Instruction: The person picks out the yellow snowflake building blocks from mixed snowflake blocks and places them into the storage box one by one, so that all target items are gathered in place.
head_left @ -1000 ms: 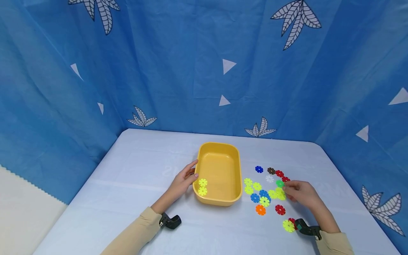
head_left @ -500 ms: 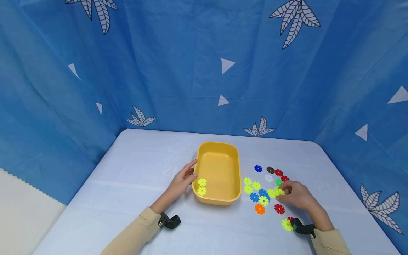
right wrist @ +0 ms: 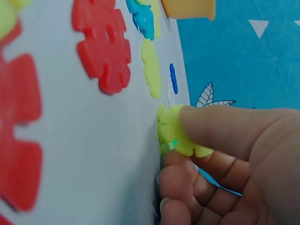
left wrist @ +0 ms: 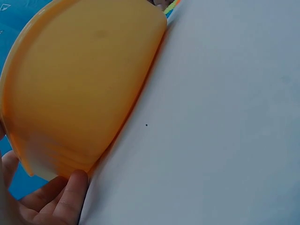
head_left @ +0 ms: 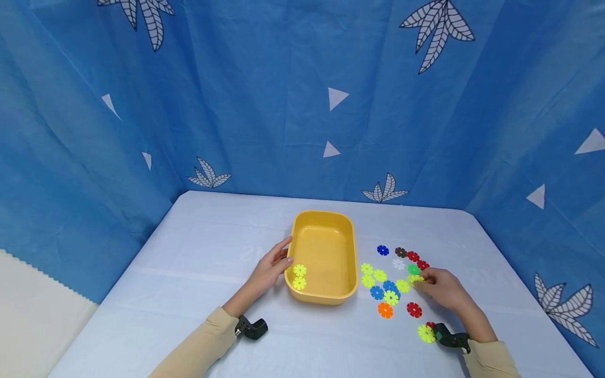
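A yellow plastic bin [head_left: 326,257] stands mid-table, with two yellow-green snowflake discs [head_left: 300,276] inside at its near left corner. My left hand [head_left: 267,273] grips the bin's left side, thumb at the rim and fingers along the outer wall [left wrist: 84,84]. To the bin's right, my right hand [head_left: 441,289] pinches a tilted yellow-green snowflake disc [right wrist: 171,131] between thumb and fingers, low over the table. Just behind that disc lies a green one [head_left: 413,269]; another yellow-green disc [head_left: 403,286] lies to its left.
Several loose discs spread right of the bin, among them red [head_left: 414,310], orange [head_left: 385,310], blue [head_left: 376,292], white [head_left: 398,264] and brown [head_left: 400,252]. A yellow-green disc [head_left: 426,334] lies beside my right wrist. Blue patterned cloth [head_left: 283,105] hangs behind the white table [head_left: 212,236].
My right hand has shifted slightly left and now pinches a yellow-green snowflake disc, tilting it up from its spot among the others. The left hand and bin have stayed put.
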{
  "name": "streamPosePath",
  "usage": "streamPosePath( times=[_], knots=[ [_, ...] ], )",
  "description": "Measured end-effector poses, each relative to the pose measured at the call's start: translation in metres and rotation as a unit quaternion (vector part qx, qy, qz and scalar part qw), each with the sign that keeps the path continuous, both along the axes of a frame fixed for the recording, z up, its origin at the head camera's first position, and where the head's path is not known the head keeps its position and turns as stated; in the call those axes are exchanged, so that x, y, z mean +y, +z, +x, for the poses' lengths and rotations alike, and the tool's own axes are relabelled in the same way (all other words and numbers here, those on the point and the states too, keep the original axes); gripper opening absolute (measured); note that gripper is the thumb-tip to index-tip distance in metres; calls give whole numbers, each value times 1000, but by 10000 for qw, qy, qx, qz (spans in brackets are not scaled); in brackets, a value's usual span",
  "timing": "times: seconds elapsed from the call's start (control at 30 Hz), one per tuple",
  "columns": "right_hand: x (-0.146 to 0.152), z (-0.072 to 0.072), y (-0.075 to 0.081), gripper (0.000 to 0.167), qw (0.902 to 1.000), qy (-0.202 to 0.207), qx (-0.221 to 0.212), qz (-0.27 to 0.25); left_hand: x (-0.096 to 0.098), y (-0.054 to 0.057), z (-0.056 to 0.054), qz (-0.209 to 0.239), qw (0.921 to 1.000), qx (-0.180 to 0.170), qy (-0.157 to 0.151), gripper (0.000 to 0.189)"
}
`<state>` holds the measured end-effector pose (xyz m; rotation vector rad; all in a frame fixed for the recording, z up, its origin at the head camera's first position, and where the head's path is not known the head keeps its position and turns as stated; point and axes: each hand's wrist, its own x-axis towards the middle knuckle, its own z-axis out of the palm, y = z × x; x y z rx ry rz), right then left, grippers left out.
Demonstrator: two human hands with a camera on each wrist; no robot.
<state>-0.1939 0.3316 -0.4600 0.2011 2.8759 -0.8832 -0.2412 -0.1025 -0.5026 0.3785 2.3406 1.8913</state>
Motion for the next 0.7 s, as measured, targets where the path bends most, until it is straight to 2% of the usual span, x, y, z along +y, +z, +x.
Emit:
streamPosePath(
  times=[0.17, 0.43, 0.7],
  knots=[
    [4, 1, 2, 21, 9995, -13, -14, -323, 0, 0, -1, 37, 10000, -19, -19, 59],
    [13, -3, -1, 27, 9951, -257, -49, -955, 1, -1, 0, 125, 9999, -7, 28, 58],
    [13, -4, -3, 38, 9897, -311, -7, -1395, 1, 1, 1, 97, 9999, -24, 33, 58]
  ],
)
